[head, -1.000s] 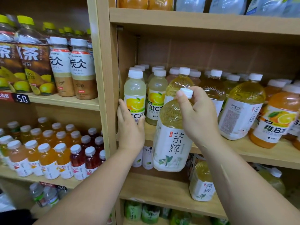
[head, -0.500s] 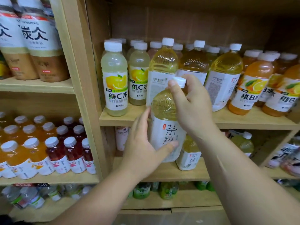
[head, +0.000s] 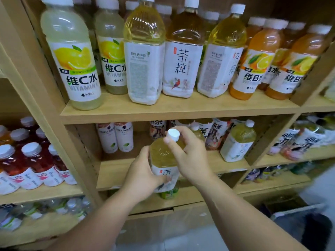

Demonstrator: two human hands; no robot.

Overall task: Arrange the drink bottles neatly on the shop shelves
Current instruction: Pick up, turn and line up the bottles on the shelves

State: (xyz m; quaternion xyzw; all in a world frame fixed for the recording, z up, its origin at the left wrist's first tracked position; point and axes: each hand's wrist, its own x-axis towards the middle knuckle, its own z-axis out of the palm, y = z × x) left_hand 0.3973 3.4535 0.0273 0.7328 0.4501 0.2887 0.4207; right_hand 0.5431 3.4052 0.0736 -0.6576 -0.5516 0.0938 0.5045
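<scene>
Steadiness matters most for this step, I judge. The clear plastic bottle of yellow-green tea with a white label (head: 164,158) hangs in the air below the pale wooden shelf board (head: 172,113) that carries the row of tall tea and vitamin bottles. It is in front of the compartment under that board. My left hand (head: 143,176) wraps the labelled body, fingers curled round it, and my right hand (head: 190,158) pinches the neck just under the white screw cap (head: 173,135).

To set it well I would keep both holds and carry it in under the board to the bare patch of the lower wooden plank (head: 112,169). That patch lies between the pair of white-labelled bottles with pink tops (head: 116,138) and the lone matching tea bottle (head: 237,144), both beneath the board. I would lower it upright until the base sits flat, then turn it by the neck so the printed front faces out. The bottle leans a little now, so I should straighten it before letting go.

Half a second ago its cap stood above the board's front edge; now the whole bottle is beneath it. A second ago my left hand rested at the board's left end, off the bottle; now it grips the label.
</scene>
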